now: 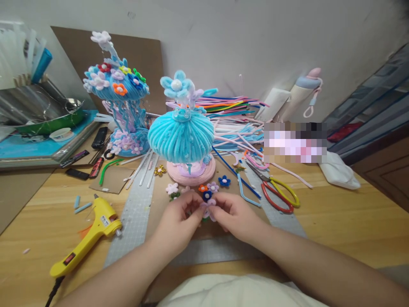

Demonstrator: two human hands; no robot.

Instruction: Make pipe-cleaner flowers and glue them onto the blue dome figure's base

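Observation:
Between the fingertips of both hands is a light purple pipe-cleaner flower (209,209). My left hand (180,219) pinches it from the left, and my right hand (238,216) pinches its right side. Just beyond the fingers lie more small flowers, among them a dark blue flower (224,181), an orange flower (203,187) and a pale pink flower (171,188). Behind them stands a turquoise pipe-cleaner jellyfish (181,135) on a round pink base (174,172), with a blue flower (177,84) on top.
At the left lie a yellow hot glue gun (92,234) and cut blue pieces (83,208). A flower-covered jellyfish (119,91) stands at the back left. Scissors (277,194) with red and yellow handles rest at the right, before piled pipe cleaners (236,128). A grey cutting mat (128,232) lies underneath.

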